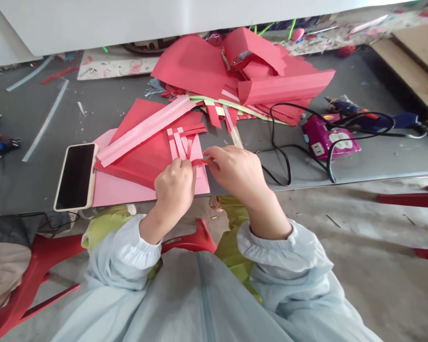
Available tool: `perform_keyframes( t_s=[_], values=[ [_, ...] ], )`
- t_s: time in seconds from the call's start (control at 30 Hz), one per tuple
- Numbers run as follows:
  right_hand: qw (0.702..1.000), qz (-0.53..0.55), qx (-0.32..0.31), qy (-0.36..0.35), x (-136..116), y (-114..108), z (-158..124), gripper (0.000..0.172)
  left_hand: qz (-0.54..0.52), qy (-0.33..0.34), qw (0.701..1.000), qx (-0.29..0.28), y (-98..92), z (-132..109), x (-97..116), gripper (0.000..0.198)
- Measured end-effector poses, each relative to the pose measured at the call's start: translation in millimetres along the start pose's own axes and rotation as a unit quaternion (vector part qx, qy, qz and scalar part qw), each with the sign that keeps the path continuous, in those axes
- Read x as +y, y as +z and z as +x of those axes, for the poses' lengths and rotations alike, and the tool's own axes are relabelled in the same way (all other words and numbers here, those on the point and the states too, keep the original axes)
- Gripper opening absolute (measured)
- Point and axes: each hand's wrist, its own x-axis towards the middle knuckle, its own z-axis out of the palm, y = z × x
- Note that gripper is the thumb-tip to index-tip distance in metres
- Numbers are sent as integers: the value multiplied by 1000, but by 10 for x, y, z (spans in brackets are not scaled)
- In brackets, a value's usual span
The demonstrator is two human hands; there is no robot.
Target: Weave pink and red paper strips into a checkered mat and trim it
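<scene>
My left hand [174, 186] and my right hand [235, 170] meet at the near edge of a grey table [378, 156]. Both pinch a narrow red paper strip [199, 162] stretched between them. Just beyond lie several pink and red strips [181, 140] laid across each other on a red sheet [142, 152] and a pink sheet [117, 187]. A long pink folded strip [146, 129] lies diagonally over the red sheet.
A phone [76, 175] lies face up at the left of the sheets. A heap of red paper [242, 71] sits behind. To the right are a purple glue gun [330, 140] and black cable [288, 161]. Red stool parts [39, 266] stand below.
</scene>
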Motion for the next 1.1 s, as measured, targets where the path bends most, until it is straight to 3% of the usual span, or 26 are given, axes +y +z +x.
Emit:
perform_keyframes(
  t_s=[0.17,0.3,0.5,0.83,0.97,1.1],
  values=[
    [996,63,49,35,69,-115,-19,22,-27,-14,999,11,21,19,-58,24],
    [994,106,-16,-9,114,-167,-40,12,-52,-13,999,9,11,25,-107,27],
    [988,80,-75,-108,94,-93,-20,23,-73,-24,997,-2,-18,49,-125,29],
    [987,47,-104,-117,58,-118,8,25,-90,-23,996,2,-4,39,-157,26],
    [987,73,-95,-105,36,-97,28,29,-93,-24,995,5,-8,37,-159,25],
    [988,143,-30,-50,56,-33,111,25,-93,-32,995,-4,-17,47,-148,27]
  ],
)
